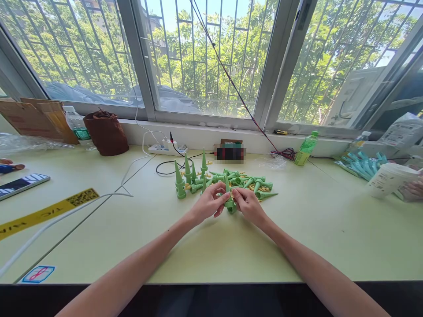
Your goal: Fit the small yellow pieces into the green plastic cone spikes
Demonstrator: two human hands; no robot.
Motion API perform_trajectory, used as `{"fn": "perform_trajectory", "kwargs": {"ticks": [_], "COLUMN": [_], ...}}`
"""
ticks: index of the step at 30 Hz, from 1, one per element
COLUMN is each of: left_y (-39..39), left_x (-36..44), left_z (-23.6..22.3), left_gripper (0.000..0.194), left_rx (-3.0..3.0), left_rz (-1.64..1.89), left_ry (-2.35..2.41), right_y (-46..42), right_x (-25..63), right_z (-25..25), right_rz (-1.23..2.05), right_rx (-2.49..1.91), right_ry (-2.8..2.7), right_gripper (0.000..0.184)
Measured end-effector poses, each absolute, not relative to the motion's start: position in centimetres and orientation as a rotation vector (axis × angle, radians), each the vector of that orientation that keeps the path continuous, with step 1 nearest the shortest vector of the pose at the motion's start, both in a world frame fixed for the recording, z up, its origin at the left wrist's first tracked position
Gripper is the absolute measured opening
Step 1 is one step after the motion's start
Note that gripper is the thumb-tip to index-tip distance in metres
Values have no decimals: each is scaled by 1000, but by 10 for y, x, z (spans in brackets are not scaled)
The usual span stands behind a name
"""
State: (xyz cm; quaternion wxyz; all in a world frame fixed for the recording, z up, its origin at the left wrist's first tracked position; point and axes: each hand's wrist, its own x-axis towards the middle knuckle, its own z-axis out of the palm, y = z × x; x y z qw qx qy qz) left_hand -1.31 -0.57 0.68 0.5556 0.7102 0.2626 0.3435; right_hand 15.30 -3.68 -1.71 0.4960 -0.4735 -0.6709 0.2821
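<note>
A green plant-watering spike (227,187) stands point-up between my hands, just above the near side of a pile. My left hand (211,200) is closed around its left side, thumb in front. My right hand (246,203) pinches at the spike's right side, on what looks like a small yellow valve mostly hidden by the fingertips. Below my hands another green spike part (231,208) shows its round open end. Beyond them lies the pile of loose green spikes (253,181) with yellow pieces among them. Several upright spikes (179,182) with yellow side pieces stand on the left.
Along the window wall are a brown drawstring bag (106,133), a power strip (168,149), a green bottle (306,149) and a coiled cable (283,153). A white cord (127,182) and phone (23,185) lie left. At right stands a white cup (385,180).
</note>
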Motion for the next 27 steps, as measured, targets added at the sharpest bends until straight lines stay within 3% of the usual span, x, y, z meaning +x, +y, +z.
{"fn": "perform_trajectory", "kwargs": {"ticks": [11, 17, 27], "left_y": [-1, 1, -1], "left_x": [-14, -21, -16], "left_z": [-6, -4, -9], "left_gripper": [10, 29, 24], "left_rx": [2368, 2724, 2580], "left_rz": [1055, 994, 1067], "left_ry": [641, 436, 474], "right_y": [-34, -33, -35], "right_x": [154, 154, 153], "right_z": [-16, -18, -16], "right_rz": [654, 741, 708], "right_rx": [-1248, -1219, -1237], "right_ry": [-1633, -1606, -1605], "right_gripper": [40, 38, 41]}}
